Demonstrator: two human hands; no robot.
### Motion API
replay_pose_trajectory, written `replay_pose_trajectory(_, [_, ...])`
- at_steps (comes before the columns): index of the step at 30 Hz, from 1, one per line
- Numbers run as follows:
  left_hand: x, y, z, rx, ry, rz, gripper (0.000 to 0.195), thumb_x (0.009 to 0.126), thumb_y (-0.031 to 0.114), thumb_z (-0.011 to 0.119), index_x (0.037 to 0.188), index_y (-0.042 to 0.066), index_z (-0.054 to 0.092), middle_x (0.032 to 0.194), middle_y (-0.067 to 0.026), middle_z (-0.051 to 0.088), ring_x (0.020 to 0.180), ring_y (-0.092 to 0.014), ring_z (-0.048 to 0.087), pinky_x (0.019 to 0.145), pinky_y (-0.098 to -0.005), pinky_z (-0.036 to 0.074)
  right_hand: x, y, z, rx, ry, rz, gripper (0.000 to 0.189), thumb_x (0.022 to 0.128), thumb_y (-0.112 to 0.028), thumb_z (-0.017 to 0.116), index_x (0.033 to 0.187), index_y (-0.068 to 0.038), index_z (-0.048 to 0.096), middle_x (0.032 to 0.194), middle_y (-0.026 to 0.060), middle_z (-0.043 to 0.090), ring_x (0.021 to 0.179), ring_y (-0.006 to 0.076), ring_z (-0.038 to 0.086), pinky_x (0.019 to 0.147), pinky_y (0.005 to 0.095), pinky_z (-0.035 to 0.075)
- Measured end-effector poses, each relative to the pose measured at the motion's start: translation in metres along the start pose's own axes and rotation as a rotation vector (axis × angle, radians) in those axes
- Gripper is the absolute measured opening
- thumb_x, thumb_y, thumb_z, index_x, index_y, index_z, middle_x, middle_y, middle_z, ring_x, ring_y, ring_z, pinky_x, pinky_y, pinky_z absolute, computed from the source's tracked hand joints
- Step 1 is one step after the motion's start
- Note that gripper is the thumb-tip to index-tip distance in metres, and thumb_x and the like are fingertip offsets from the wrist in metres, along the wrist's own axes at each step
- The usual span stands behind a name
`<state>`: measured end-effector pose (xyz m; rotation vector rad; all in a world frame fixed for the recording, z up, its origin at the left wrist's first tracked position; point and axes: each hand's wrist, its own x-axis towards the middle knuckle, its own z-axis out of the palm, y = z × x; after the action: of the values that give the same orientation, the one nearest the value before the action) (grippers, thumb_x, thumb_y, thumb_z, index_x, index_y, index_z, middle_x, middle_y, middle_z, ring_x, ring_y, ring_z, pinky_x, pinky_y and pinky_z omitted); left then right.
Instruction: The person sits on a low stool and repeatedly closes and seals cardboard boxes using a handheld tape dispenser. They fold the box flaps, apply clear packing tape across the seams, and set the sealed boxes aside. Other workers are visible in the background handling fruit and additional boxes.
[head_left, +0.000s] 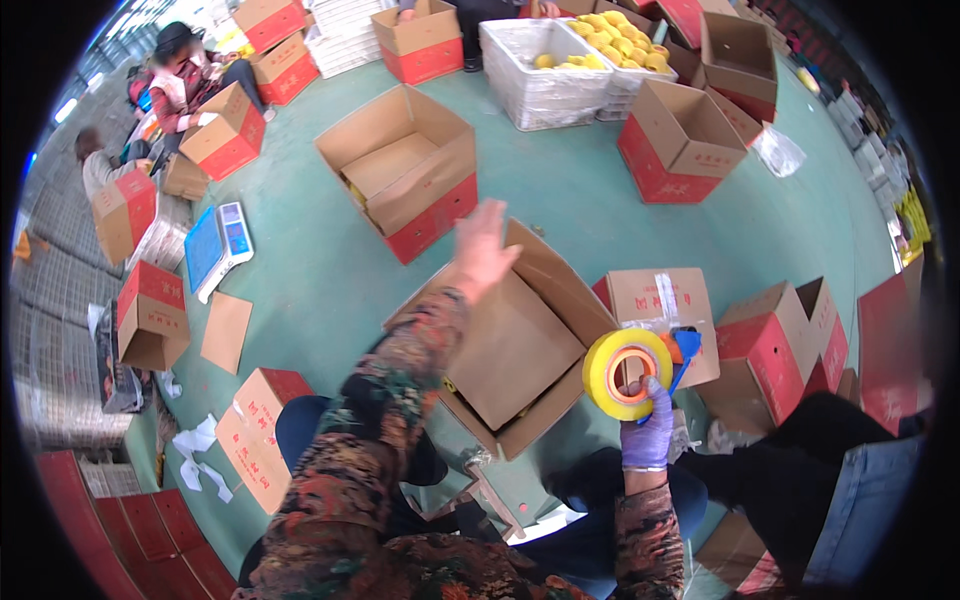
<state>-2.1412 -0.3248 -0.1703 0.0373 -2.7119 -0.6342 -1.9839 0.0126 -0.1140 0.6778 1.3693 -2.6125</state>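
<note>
An open cardboard carton (570, 277) stands before my knees, with a flat cardboard sheet (517, 349) lying inside it. Bits of yellow show at the sheet's edges; what lies beneath is hidden. My left hand (486, 251) is stretched out, holding nothing, above the carton's far left corner. Whether it touches the rim I cannot tell. My right hand (646, 431), wrapped in a pale purple covering, grips a tape dispenser (686, 349) with blue and orange parts. A big roll of yellowish tape (600, 375) is mounted on it, right of the carton.
Another open carton (442, 210) stands just beyond. A taped carton (660, 289) sits at the right. White crates (517, 97) hold yellow net-wrapped fruit (611, 37). A digital scale (236, 232) stands left on the green floor (292, 262). Other people (176, 82) sit at the upper left.
</note>
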Motion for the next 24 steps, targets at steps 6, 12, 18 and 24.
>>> replay_pose_trajectory(6, [-0.037, -0.082, -0.028, 0.084, -0.651, -0.331, 0.035, 0.087, 0.031, 0.063, 0.099, 0.001, 0.075, 0.108, -0.0252, 0.070, 0.105, -0.039, 0.067, 0.093, -0.0473, 0.053, -0.034, 0.054, -0.059, -0.021, 0.519, -0.008, 0.032, 0.083, -0.009, 0.074, 0.112, 0.000, 0.065, 0.098, 0.0052, 0.067, 0.084, 0.0192, 0.066, 0.080, 0.0341, 0.055])
replay_pose_trajectory(12, [-0.132, -0.042, -0.055, 0.143, -0.474, -0.405, 0.027, 0.086, 0.023, 0.062, 0.081, -0.001, 0.073, 0.090, -0.0272, 0.070, 0.087, -0.045, 0.069, 0.083, -0.0514, 0.056, 0.002, 0.108, -0.097, -0.312, 0.546, 0.086, 0.029, 0.081, -0.022, 0.079, 0.099, -0.004, 0.065, 0.080, 0.0002, 0.059, 0.063, 0.0132, 0.050, 0.059, 0.0300, 0.043])
replay_pose_trajectory(18, [-0.225, -0.035, -0.055, 0.155, -0.489, -0.627, 0.039, 0.091, 0.033, 0.058, 0.090, -0.005, 0.070, 0.088, -0.0317, 0.069, 0.081, -0.049, 0.068, 0.082, -0.0532, 0.056, 0.042, 0.135, -0.082, -0.507, 0.480, 0.063, 0.036, 0.084, -0.024, 0.078, 0.105, -0.001, 0.060, 0.080, 0.0046, 0.058, 0.061, 0.0159, 0.053, 0.052, 0.0321, 0.044])
replay_pose_trajectory(24, [-0.246, -0.007, -0.005, 0.030, -0.415, -0.635, 0.100, 0.093, 0.061, 0.058, 0.154, -0.007, 0.020, 0.156, -0.0401, 0.023, 0.145, -0.055, 0.025, 0.114, -0.0589, 0.033, 0.064, 0.140, -0.070, -0.806, 0.460, -0.020, 0.049, 0.084, -0.013, 0.079, 0.121, 0.004, 0.051, 0.102, 0.0128, 0.067, 0.084, 0.0203, 0.063, 0.079, 0.0349, 0.054])
